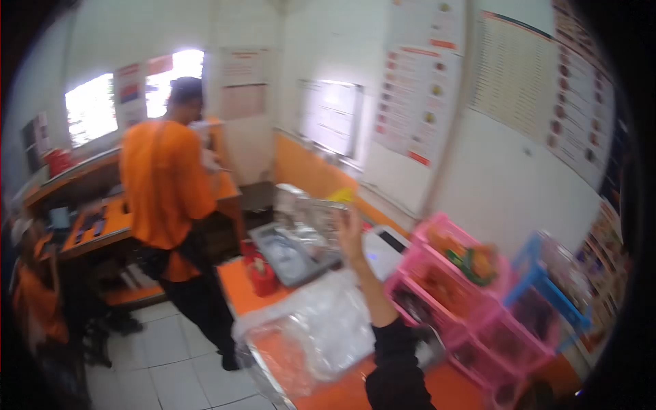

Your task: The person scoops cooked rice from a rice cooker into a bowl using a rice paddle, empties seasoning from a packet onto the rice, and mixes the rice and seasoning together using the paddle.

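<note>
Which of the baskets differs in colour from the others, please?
The blue basket, at the right end of the group in this view; the other baskets, to its left, are pink.

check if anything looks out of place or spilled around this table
Slightly: clear plastic lies crumpled across the orange table instead of folded flat, and the foil at the hand is creased. No spill shows, though blur hides detail.

Crumpled silver foil (307, 222) slants over a grey tray (270, 251).
</note>
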Tool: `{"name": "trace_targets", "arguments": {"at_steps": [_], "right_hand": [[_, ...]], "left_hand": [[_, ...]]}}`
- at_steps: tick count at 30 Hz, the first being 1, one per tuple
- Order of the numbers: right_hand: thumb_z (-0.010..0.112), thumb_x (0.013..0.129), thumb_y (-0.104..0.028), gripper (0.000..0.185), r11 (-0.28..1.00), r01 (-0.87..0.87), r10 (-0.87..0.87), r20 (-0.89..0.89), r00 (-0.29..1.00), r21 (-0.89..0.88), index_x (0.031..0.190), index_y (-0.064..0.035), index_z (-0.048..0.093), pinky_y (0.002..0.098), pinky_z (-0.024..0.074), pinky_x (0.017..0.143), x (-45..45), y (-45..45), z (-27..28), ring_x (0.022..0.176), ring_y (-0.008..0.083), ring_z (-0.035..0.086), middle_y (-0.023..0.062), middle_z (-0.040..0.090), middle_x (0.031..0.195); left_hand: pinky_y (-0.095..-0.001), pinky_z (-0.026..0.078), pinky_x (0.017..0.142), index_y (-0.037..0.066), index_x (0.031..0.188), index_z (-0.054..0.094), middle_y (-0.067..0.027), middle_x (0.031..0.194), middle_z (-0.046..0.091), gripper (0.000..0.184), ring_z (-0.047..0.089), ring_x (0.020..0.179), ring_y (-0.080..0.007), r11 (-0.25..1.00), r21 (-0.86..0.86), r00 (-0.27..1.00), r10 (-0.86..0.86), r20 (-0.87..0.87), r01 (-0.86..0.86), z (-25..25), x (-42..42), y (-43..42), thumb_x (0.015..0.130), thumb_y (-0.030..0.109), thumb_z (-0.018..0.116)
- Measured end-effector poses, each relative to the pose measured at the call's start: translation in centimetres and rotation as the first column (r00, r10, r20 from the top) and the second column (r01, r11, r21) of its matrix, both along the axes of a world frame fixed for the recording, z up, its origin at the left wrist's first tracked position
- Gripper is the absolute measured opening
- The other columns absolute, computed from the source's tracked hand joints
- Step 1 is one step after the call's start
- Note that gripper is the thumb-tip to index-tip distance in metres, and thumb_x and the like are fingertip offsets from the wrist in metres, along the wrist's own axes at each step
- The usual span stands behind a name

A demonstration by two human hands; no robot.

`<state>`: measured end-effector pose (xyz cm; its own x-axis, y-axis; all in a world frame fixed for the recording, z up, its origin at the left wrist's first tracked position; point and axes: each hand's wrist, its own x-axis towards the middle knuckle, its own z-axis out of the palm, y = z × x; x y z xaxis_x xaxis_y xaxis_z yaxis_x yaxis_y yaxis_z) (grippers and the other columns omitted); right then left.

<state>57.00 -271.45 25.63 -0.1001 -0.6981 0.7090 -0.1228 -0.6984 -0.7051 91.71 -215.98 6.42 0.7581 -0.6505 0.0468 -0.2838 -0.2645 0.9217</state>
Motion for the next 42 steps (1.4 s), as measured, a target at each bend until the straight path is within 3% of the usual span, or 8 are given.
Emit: {"name": "trace_targets", "arguments": {"at_steps": [4, 6, 12, 17, 21, 27, 32, 42], "right_hand": [[0.059, 0.09, -0.014, 0.028, 0.98, -0.19, 0.192, -0.044, 0.98, 0.056, 0.115, -0.0053, 0.049, 0.0212, 0.0443, 0.076, 1.3, 14.7, 1.8, 0.086, 0.0065, 0.053, 0.0008, 0.055, 0.094], [0.059, 0.09, -0.013, 0.028, 0.936, -0.31, 0.331, -0.115, 0.936, 0.168, 0.115, -0.0058, 0.048, 0.0202, 0.0439, 0.068, 2.1, 21.1, 3.2, 0.078, 0.0044, 0.052, -0.0008, 0.055, 0.088], [0.054, 0.092, -0.016, 0.022, 0.544, -0.637, 0.771, -0.026, 0.636, 0.547, 0.111, -0.0045, 0.051, 0.0224, 0.0454, 0.073, 0.5, 31.7, 5.8, 0.086, 0.0058, 0.055, 0.0029, 0.058, 0.094], [0.056, 0.09, -0.023, 0.029, 0.773, -0.409, 0.634, -0.549, 0.545, 0.486, 0.113, -0.0043, 0.055, 0.0333, 0.046, 0.083, -6.7, 27.7, 7.9, 0.094, 0.0172, 0.057, 0.0064, 0.06, 0.101], [0.046, 0.086, -0.012, 0.022, 0.899, 0.438, -0.269, -0.789, 0.551, -0.001, 0.094, 0.0017, 0.061, 0.0411, 0.0495, 0.069, -17.1, 16.1, 11.9, 0.076, 0.0313, 0.063, 0.0164, 0.064, 0.081], [0.06, 0.077, -0.024, 0.029, 0.654, 0.753, -0.038, -0.997, -0.067, -0.075, 0.1, -0.0077, 0.063, 0.0387, 0.0521, 0.072, -28.2, 6.5, 9.0, 0.091, 0.0274, 0.065, 0.0122, 0.067, 0.097], [0.068, 0.068, -0.026, 0.03, 0.651, 0.755, -0.074, -0.996, -0.04, -0.079, 0.091, -0.0079, 0.066, 0.0411, 0.0518, 0.076, -29.0, 5.3, 7.5, 0.092, 0.0294, 0.064, 0.0138, 0.066, 0.097], [0.069, 0.063, -0.027, 0.037, 0.704, 0.68, -0.341, -0.938, 0.067, -0.207, 0.095, -0.011, 0.06, 0.0496, 0.0419, 0.09, -29.0, 7.8, 7.7, 0.099, 0.0318, 0.06, 0.0119, 0.064, 0.1]], "left_hand": [[-0.0267, 0.048, 0.054, 0.005, 0.111, 0.059, -0.0045, 0.084, 0.066, 0.029, 0.059, 0.06, -0.0145, 0.848, -0.427, 0.949, -0.281, 0.145, 0.316, 6.3, -4.0, -9.8, 0.086, 0.021, 0.06], [-0.0408, 0.037, 0.099, 0.009, 0.137, 0.034, -0.0118, 0.129, 0.048, 0.075, 0.046, 0.12, -0.0274, 0.751, -0.468, 0.841, -0.54, -0.029, 0.466, 12.7, -7.9, -12.5, 0.075, 0.034, 0.068], [-0.0351, 0.041, 0.093, 0.001, 0.127, 0.038, -0.009, 0.118, 0.051, 0.069, 0.052, 0.11, -0.0209, 0.673, -0.604, 0.524, -0.729, -0.441, 0.428, 12.3, -12.2, -12.9, 0.071, 0.014, 0.077], [-0.0303, 0.052, 0.062, -0.002, 0.105, 0.063, -0.0087, 0.088, 0.067, 0.026, 0.064, 0.072, -0.0165, 0.568, -0.287, 0.507, -0.821, -0.261, 0.771, 7.2, -14.1, -13.7, 0.087, 0.016, 0.061], [-0.0284, 0.051, 0.07, -0.003, 0.11, 0.055, -0.0091, 0.094, 0.065, 0.038, 0.064, 0.081, -0.0174, 0.521, -0.272, 0.37, -0.811, -0.452, 0.809, 7.9, -18.2, -15.3, 0.076, 0.007, 0.071], [-0.0345, 0.052, 0.076, -0.003, 0.118, 0.055, -0.0141, 0.104, 0.063, 0.046, 0.061, 0.091, -0.0211, 0.087, 0.016, 0.077, -0.762, -0.643, 0.996, -4.1, -25.3, -15.9, 0.083, 0.024, 0.068], [-0.0311, 0.05, 0.082, 0.003, 0.139, 0.024, -0.0124, 0.111, 0.058, 0.07, 0.057, 0.098, -0.0172, -0.068, -0.304, -0.229, -0.814, -0.534, 0.95, -8.2, -29.4, -14.5, 0.083, 0.008, 0.066], [-0.0417, 0.036, 0.098, 0.005, 0.132, 0.035, -0.0172, 0.131, 0.04, 0.067, 0.041, 0.118, -0.0354, 0.299, 0.093, 0.271, -0.933, 0.237, 0.95, 0.1, -27.8, -19.0, 0.077, 0.018, 0.07]]}}
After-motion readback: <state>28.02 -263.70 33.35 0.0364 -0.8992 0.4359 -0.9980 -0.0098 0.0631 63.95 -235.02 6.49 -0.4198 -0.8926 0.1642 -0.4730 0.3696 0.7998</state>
